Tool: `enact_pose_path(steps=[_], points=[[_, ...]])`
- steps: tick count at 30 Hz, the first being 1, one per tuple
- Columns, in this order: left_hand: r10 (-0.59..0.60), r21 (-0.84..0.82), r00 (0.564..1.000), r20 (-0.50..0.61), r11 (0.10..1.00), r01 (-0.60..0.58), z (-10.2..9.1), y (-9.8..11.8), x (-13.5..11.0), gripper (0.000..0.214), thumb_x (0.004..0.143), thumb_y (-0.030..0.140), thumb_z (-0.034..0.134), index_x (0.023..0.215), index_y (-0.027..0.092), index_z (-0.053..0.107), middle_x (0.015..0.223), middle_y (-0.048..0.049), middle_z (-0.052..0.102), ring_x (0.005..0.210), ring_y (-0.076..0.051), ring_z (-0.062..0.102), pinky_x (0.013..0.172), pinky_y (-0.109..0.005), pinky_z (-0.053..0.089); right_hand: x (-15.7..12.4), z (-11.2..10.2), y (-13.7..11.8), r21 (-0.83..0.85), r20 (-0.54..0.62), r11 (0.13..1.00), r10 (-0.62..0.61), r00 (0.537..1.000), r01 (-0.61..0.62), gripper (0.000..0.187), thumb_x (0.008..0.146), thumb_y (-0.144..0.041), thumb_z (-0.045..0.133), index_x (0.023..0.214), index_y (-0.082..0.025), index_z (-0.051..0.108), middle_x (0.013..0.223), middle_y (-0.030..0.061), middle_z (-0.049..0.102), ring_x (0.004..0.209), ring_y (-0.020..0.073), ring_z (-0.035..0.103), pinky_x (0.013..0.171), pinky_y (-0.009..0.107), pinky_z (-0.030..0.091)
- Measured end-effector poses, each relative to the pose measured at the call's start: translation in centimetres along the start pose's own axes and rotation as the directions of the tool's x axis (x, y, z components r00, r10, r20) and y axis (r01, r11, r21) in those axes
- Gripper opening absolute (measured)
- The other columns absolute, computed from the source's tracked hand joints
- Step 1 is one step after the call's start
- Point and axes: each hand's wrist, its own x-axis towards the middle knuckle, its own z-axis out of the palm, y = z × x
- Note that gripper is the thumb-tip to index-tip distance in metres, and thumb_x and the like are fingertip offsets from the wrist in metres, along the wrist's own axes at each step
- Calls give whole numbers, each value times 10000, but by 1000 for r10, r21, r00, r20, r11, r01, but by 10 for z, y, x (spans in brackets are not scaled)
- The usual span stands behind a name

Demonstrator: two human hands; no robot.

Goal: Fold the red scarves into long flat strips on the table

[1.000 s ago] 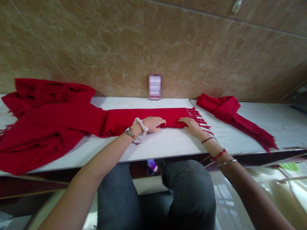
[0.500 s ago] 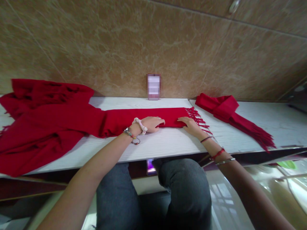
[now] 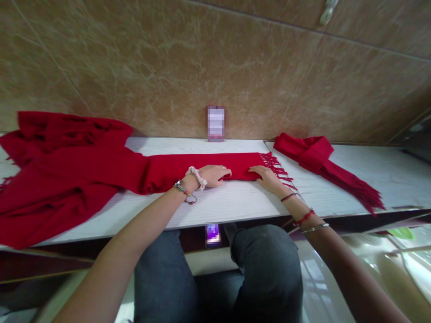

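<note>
A red fringed scarf (image 3: 188, 162) lies in a flat folded strip along the white counter, its fringe at the right end. My left hand (image 3: 213, 175) is on the strip's near edge, fingers curled and closed on the cloth. To its right, my right hand (image 3: 266, 176) rests near the fringed end with its fingers stretched over the fabric; the thumb is by the near edge. Leftward, the strip runs into a loose, rumpled heap of red cloth (image 3: 70, 175); whether this is one piece I cannot tell.
Another red scarf (image 3: 313, 154), folded over itself, lies at the right of the white counter (image 3: 195, 208). A phone-like device (image 3: 216, 124), blurred out, leans on the brown tiled wall (image 3: 161, 67). Below the counter's front edge are my knees (image 3: 269, 260) and a second blurred screen (image 3: 213, 234).
Both hands keep their places on the scarf. My right knee has shifted slightly to the right, and the view has tilted a little.
</note>
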Motion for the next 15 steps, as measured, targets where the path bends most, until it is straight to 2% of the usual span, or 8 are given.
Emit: enact_pose_path(steps=[6, 10, 15], points=[[2, 5, 1000, 11, 1000, -2, -3, 0, -2, 310, 737, 176, 430, 1035, 201, 512, 1032, -60, 588, 933, -197, 553, 702, -272, 427, -2, -3, -2, -65, 15, 997, -42, 999, 43, 539, 645, 27, 382, 1099, -161, 605, 1169, 92, 589, 1118, 209, 507, 969, 426, 400], [-11, 0, 998, 68, 1000, 11, -10, 1, -8, 274, 715, 187, 462, 981, 210, 521, 932, -46, 607, 830, -187, 566, 623, -260, 408, -7, -11, 3, -109, 133, 991, -59, 989, 74, 551, 676, 30, 373, 1156, -155, 570, 1192, 85, 578, 1139, 192, 497, 991, 385, 394], [-34, 12, 991, 130, 999, 33, -18, 4, -12, 255, 695, 189, 487, 945, 212, 532, 863, -33, 610, 780, -182, 562, 588, -257, 384, -16, -31, 15, -151, 267, 987, -8, 964, 50, 527, 725, 14, 353, 1210, -105, 518, 1261, 118, 515, 1183, 194, 452, 1020, 383, 356]])
